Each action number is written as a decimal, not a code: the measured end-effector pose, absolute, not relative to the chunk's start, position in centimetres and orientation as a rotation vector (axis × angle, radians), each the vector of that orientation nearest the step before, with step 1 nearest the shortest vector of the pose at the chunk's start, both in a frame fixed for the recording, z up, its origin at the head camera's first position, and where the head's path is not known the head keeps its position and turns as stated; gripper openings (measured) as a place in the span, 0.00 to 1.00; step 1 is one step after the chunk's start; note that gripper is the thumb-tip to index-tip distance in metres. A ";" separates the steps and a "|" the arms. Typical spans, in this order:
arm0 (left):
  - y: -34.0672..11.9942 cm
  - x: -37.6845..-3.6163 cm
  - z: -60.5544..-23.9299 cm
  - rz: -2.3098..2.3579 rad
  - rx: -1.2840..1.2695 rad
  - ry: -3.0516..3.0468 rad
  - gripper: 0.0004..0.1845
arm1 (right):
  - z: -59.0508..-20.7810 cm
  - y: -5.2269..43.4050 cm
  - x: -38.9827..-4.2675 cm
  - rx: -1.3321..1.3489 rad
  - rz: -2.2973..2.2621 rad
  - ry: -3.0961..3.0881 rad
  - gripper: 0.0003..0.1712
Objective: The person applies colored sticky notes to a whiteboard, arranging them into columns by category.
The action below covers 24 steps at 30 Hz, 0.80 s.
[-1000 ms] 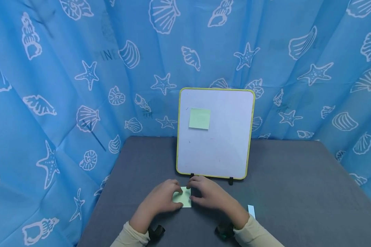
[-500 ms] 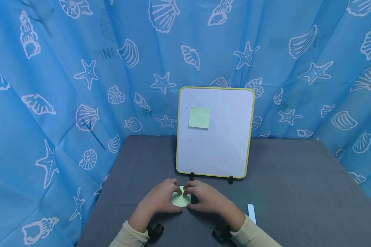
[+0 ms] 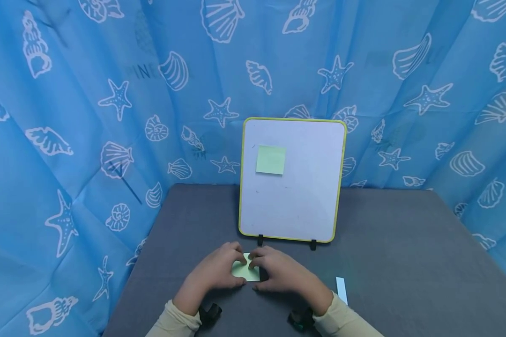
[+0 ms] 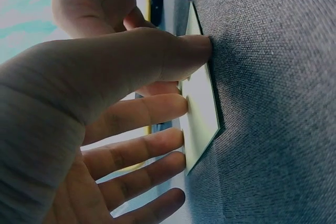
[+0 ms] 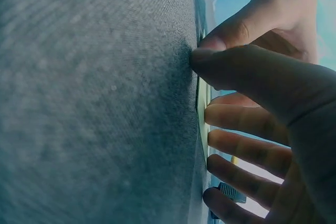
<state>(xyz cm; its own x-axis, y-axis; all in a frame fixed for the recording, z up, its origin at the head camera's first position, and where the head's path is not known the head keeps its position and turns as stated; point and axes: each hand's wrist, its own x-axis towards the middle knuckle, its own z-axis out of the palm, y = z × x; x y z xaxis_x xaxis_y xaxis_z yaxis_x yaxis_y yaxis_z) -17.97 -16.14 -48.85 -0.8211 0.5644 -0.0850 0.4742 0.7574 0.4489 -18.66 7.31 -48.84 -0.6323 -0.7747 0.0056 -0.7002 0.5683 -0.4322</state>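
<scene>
A: Sticky note pad, pale green, lies flat on the grey surface at lower centre of the head view, between both hands.

B: And the hand on the left side of the frame?

A: The left hand has its thumb at the pad's near edge and its fingers laid along the far edge, lightly curled, pinching the pad from the left.

B: The other?

A: The right hand mirrors it, thumb tip pressed down at the pad's edge and fingers slightly spread along the far side. The two hands nearly touch above the pad.

B: Anything further right?

A: A small pale strip lies on the surface just right of the right wrist. Above centre, a whiteboard with a yellow-green frame stands on black feet, a green note stuck at its upper left.

B: Any writing?

A: Both notes look blank. Faint letters on the blue shell-print curtain at upper left are too dim to read.
</scene>
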 end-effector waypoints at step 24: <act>-16.5 -18.0 -48.6 0.753 0.843 2.690 0.14 | -48.9 7.1 -18.7 -1.190 -0.632 2.624 0.15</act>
